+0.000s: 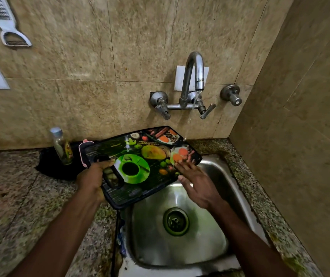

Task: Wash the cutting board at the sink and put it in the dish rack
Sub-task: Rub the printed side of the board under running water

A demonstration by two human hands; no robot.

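Left hand (92, 176) is gripping the cutting board (138, 170) at its handle slot, fingers clenched round the edge, holding it tilted over the sink's (223, 176) back-left corner. Right hand (196, 182) is resting on the board's right end, fingers straight and spread, grasping nothing. Faucet (194, 76) is running water (190, 118) onto the board's far corner. 1 clear bottle (62, 146) with greenish contents is standing on the counter (20, 196), just left of the board.
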